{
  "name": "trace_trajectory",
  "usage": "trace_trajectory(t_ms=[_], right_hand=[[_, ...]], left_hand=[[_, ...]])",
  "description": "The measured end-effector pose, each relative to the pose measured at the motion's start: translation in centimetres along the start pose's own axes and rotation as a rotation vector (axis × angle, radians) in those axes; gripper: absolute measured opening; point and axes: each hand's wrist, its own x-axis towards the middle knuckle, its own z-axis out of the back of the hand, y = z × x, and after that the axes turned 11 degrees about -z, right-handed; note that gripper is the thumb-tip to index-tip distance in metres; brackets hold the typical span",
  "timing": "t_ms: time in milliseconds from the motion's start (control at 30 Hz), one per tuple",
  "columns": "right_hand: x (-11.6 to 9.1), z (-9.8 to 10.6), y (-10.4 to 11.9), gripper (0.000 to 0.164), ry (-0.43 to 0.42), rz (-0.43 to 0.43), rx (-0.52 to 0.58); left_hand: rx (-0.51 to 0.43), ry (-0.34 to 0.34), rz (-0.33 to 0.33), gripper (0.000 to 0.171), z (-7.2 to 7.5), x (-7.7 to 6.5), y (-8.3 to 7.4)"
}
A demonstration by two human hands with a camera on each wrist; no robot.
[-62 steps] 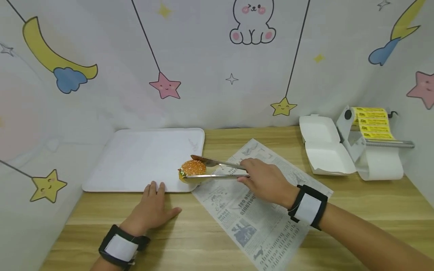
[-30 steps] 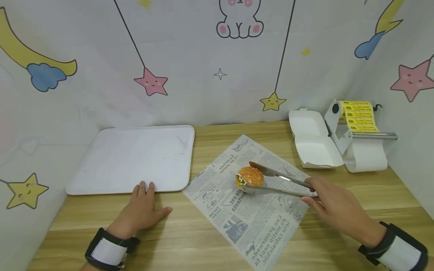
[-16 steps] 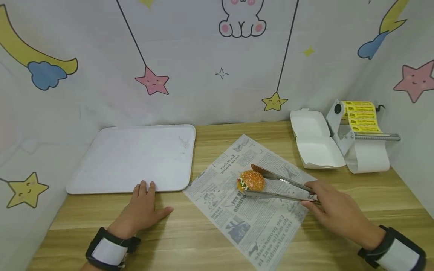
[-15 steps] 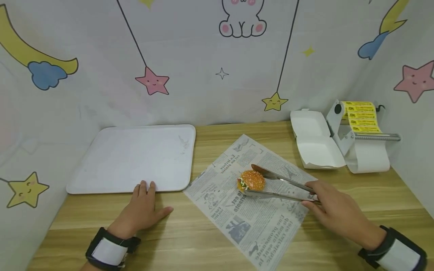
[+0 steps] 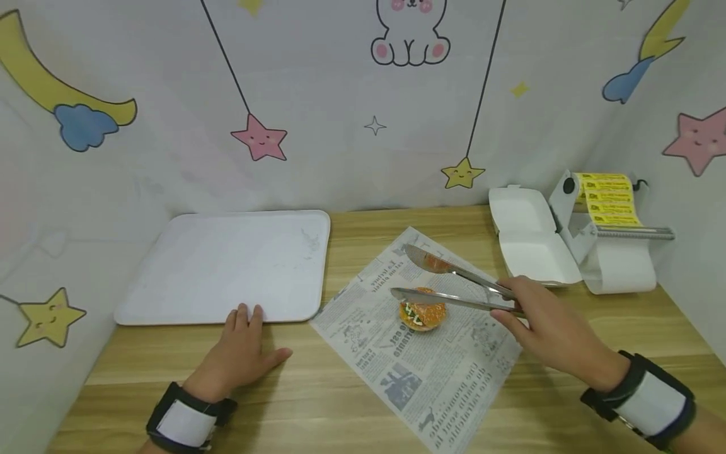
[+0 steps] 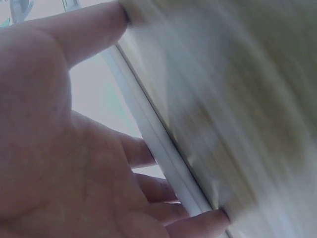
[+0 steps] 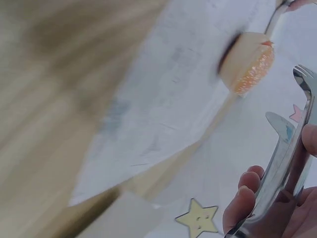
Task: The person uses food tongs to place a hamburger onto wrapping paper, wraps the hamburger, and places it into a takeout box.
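Observation:
A small sesame burger lies on a sheet of newsprint paper at the table's middle. My right hand grips metal tongs whose arms are spread apart just above the burger, no longer clamping it. In the right wrist view the tongs run past my fingers with the burger beyond them. My left hand rests flat on the table, fingertips touching the near edge of a white tray. The left wrist view shows my left hand against the tray rim.
An open white clamshell box and a dispenser with a roll of yellow labels stand at the back right. Patterned walls close in the wooden table on three sides.
The tongs carried the burger from the tray's corner to the paper, set it down, then opened and lifted slightly above it. My left hand stayed put.

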Motion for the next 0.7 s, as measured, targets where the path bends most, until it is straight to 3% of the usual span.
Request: trace_trajectory(t_ms=[233, 533, 700], right_hand=[[5.6, -0.3, 3.6, 0.043, 0.035, 0.061, 0.056], [12.4, -1.9, 10.5, 0.037, 0.140, 0.083, 0.054], [15.4, -3.5, 14.3, 0.044, 0.181, 0.112, 0.038]], left_hand=[[0.019, -0.029, -0.013, 0.095, 0.0, -0.1, 0.1], [0.025, 0.000, 0.012, 0.097, -0.2, -0.2, 0.1], [0.038, -0.028, 0.005, 0.095, -0.2, -0.2, 0.1]])
